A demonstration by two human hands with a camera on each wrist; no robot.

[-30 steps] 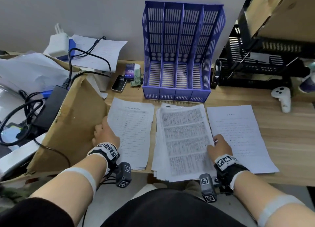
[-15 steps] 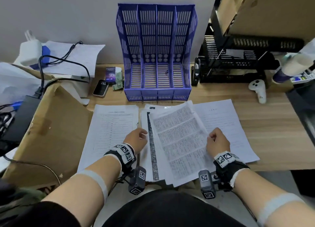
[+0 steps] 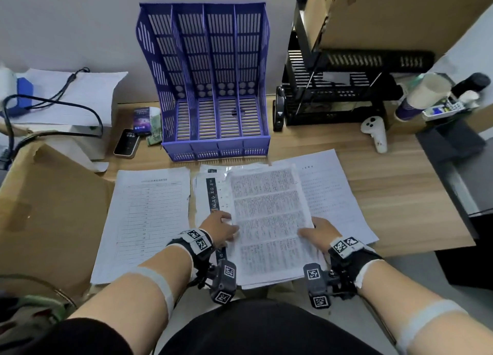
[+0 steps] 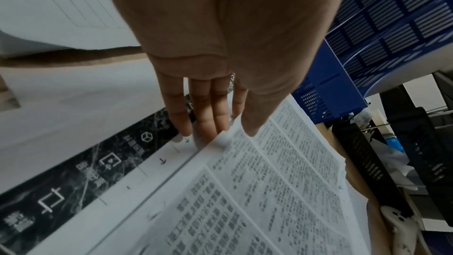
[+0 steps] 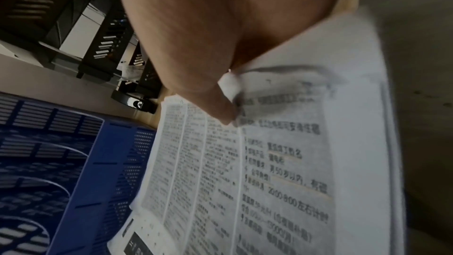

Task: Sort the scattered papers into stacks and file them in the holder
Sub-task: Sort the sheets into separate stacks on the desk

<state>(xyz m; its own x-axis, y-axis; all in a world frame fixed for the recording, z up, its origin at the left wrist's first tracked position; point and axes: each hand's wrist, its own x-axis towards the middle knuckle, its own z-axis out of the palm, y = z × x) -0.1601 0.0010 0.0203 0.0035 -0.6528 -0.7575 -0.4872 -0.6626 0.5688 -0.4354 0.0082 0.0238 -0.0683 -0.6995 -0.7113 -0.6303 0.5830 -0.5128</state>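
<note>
On desk w/ blue holder [image 3: 213, 87] behind, left hand [image 3: 217, 228] & right hand [image 3: 318, 233] both pinch dense-print stack [image 3: 266, 221] edges.

A: Where does my head view look from?
B: Above, forward and down over the desk [image 3: 400, 194].

A: And my wrist views?
B: Close, along each palm. All three share the dense-text stack [image 3: 266, 221] [image 4: 269, 201] [image 5: 269, 162] and blue file holder [image 3: 213, 74] [image 4: 392, 16] [image 5: 61, 162].
</note>
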